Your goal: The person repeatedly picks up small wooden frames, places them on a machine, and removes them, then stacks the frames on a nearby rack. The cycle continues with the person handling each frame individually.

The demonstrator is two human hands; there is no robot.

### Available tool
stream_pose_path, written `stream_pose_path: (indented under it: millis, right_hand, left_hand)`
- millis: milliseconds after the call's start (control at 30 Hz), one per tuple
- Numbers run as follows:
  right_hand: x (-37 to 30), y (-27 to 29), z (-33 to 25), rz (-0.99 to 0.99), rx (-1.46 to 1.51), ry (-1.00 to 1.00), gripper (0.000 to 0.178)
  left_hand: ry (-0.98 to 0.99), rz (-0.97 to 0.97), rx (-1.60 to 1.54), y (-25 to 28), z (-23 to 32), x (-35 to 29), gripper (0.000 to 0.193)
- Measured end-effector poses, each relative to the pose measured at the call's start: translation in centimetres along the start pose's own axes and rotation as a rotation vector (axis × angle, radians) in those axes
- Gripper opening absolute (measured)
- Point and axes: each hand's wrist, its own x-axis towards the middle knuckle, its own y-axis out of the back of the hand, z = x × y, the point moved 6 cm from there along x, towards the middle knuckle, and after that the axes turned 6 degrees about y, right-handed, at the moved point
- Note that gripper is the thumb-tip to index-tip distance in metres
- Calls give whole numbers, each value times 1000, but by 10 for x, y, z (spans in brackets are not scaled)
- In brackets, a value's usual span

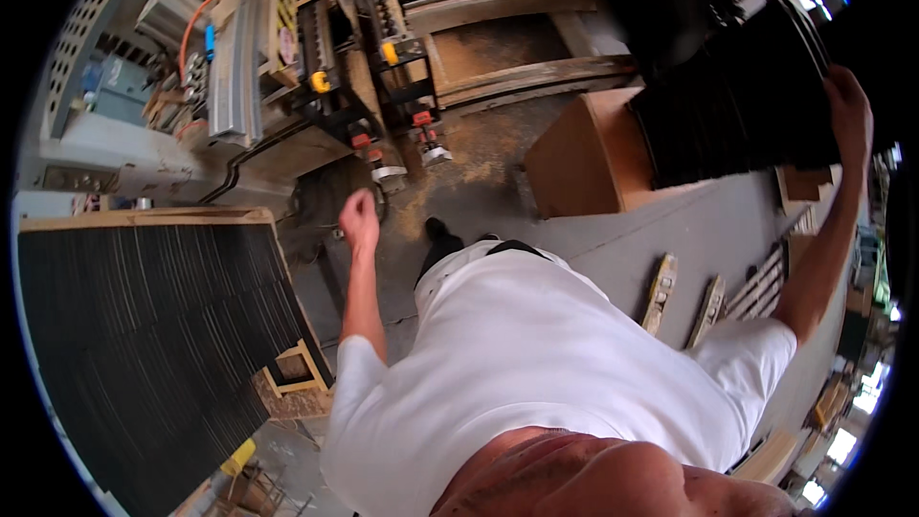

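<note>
My right hand [850,105] is stretched far out to the right and grips the edge of a stack of thin black panels [737,105]. That stack rests on a brown box [584,158]. My left hand [359,215] hangs free above the dusty floor, its fingers curled into a loose fist with nothing in them. Below me are my white shirt [536,364] and one dark shoe [438,235].
A large stack of black panels [144,325] lies on a wooden pallet at the left. A woodworking machine [316,57] with rails, clamps and orange cables fills the top. Sawdust covers the floor [469,163]. Two short wooden pieces [661,292] lie on the grey floor at right.
</note>
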Motion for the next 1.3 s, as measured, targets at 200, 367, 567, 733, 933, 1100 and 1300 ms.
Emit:
stream_pose_path:
  millis: [200,367,567,733,933,1100,1300]
  right_hand:
    - [-20,48,-156,156,-40,-48,30]
    - [-14,17,-274,146,561,288,29]
    - [4,-41,-403,7,528,466,19]
    - [35,-134,-470,-75,686,591,19]
    - [87,-254,-584,-70,826,810,16]
    - [113,-326,-700,-39,959,957,15]
    - [127,-370,-773,-42,927,1087,22]
  left_hand:
    - [-94,-112,-420,-41,126,178,28]
    - [241,-184,-780,-87,177,331,49]
    - [537,-192,-1086,-159,180,446,45]
    - [505,-202,-1234,-151,139,461,24]
    - [471,-305,-1250,-121,119,293,21]
    - [523,-273,-1160,-70,105,163,20]
    - [608,-89,-1060,-25,90,77,21]
